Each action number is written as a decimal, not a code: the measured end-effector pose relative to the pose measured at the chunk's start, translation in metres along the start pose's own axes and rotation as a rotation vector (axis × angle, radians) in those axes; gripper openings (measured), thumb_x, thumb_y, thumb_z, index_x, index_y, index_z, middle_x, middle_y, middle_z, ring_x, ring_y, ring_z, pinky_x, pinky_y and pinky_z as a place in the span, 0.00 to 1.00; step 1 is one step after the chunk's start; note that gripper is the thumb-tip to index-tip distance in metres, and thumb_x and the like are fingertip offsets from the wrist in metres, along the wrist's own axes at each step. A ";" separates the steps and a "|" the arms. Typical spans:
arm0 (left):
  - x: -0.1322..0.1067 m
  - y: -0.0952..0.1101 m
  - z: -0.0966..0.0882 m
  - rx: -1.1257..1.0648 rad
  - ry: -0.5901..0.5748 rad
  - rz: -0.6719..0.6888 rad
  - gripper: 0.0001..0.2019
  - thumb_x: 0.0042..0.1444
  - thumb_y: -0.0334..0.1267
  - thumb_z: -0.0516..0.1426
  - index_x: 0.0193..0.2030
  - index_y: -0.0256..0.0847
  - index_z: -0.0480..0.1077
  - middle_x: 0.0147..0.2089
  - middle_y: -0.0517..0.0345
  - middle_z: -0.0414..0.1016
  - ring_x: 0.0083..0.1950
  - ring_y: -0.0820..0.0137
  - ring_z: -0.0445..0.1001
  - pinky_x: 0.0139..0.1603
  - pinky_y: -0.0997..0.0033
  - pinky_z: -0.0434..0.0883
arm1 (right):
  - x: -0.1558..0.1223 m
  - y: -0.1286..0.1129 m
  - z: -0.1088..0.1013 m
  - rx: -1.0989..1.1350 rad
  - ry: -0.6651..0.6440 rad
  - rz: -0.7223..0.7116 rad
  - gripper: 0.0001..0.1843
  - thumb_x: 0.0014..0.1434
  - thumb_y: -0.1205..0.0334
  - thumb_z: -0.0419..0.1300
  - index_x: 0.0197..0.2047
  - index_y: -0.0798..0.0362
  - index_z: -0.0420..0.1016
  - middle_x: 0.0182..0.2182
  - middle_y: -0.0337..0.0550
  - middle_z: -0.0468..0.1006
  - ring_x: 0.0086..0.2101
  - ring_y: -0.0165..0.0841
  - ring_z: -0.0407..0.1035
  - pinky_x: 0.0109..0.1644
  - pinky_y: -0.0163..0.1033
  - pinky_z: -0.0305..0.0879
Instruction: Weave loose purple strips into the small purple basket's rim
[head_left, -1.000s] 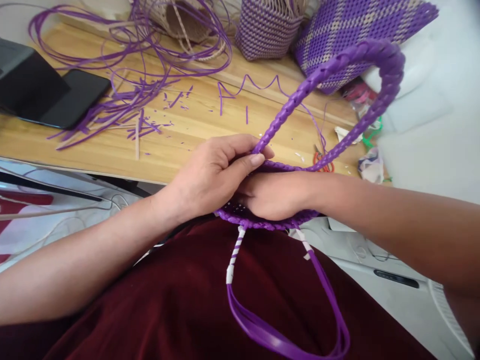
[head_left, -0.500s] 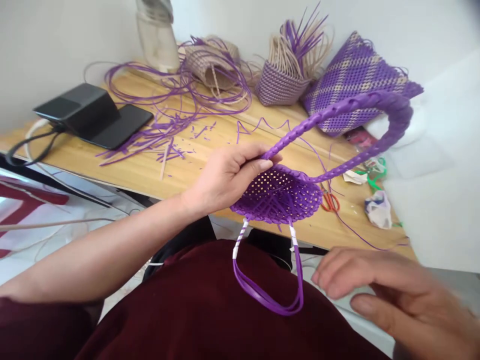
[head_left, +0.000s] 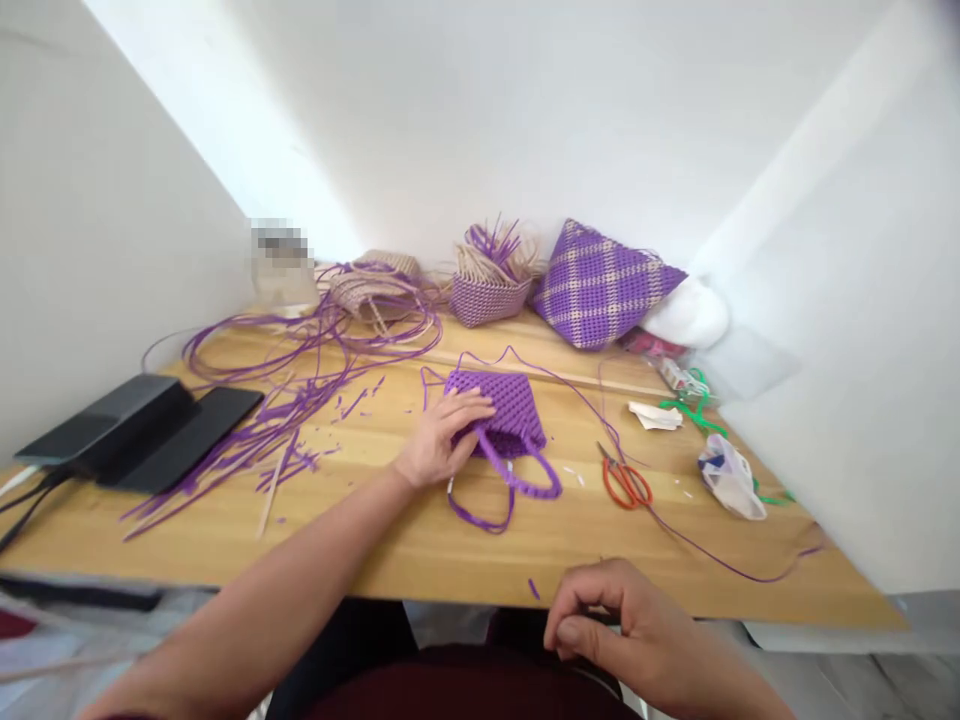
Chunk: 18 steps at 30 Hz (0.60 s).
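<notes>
A small purple woven basket (head_left: 514,395) lies on its side on the wooden table, its opening towards me. One thick braided handle (head_left: 544,488) rests on the tabletop; the other handle (head_left: 484,524) is a thin loop of strands with white wrapping at its ends. My left hand (head_left: 446,435) holds the basket at its left side, fingers over the weave and thumb by the rim. At the table's front edge is my right hand (head_left: 600,610), its fingers curled in with nothing visible in them. A short purple strip scrap (head_left: 533,589) lies beside it.
Orange-handled scissors (head_left: 626,482) lie right of the basket. Purple strip offcuts (head_left: 281,430) and coiled strands (head_left: 315,335) cover the left. A black device (head_left: 135,430) stands far left. A plaid woven bag (head_left: 600,285) and unfinished basket (head_left: 487,300) stand at the back.
My left hand has lowered the basket from in front of my body onto the table. My right hand has moved left, its fingers now curled. The view has tilted up.
</notes>
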<state>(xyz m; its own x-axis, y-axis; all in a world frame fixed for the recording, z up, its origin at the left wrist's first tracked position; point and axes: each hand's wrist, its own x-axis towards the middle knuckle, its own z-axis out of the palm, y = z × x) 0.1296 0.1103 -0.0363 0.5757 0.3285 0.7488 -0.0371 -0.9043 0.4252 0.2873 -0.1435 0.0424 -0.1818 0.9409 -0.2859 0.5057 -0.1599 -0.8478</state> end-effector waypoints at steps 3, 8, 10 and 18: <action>-0.011 -0.008 0.002 0.002 -0.022 -0.040 0.22 0.58 0.31 0.55 0.60 0.43 0.69 0.61 0.46 0.73 0.68 0.56 0.64 0.70 0.45 0.59 | 0.030 0.027 0.006 -0.078 0.150 -0.057 0.12 0.64 0.59 0.57 0.33 0.55 0.78 0.27 0.41 0.79 0.29 0.30 0.71 0.34 0.33 0.65; -0.015 -0.028 0.001 0.024 -0.002 -0.102 0.20 0.57 0.30 0.54 0.56 0.49 0.72 0.63 0.53 0.71 0.68 0.55 0.63 0.70 0.44 0.60 | 0.095 0.069 0.015 -0.381 0.382 -0.439 0.11 0.60 0.60 0.55 0.27 0.52 0.71 0.23 0.38 0.74 0.26 0.30 0.65 0.36 0.34 0.64; -0.015 -0.033 0.000 -0.019 -0.033 -0.142 0.21 0.57 0.31 0.54 0.56 0.52 0.72 0.63 0.55 0.71 0.69 0.54 0.62 0.71 0.42 0.58 | 0.111 0.083 0.017 -0.418 0.454 -0.521 0.10 0.58 0.60 0.53 0.26 0.51 0.67 0.22 0.38 0.72 0.25 0.30 0.63 0.34 0.34 0.64; -0.016 -0.030 -0.007 -0.053 -0.099 -0.292 0.29 0.52 0.39 0.55 0.60 0.73 0.67 0.67 0.76 0.64 0.69 0.45 0.60 0.73 0.35 0.52 | 0.092 0.088 0.004 -0.180 0.449 -0.291 0.20 0.64 0.55 0.53 0.22 0.52 0.61 0.17 0.33 0.61 0.20 0.25 0.58 0.27 0.32 0.57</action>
<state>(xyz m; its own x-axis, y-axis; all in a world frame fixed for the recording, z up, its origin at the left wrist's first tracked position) 0.1152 0.1340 -0.0576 0.6450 0.5420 0.5387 0.1005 -0.7590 0.6433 0.3120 -0.0717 -0.0602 0.0218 0.9796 0.1996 0.6311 0.1414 -0.7627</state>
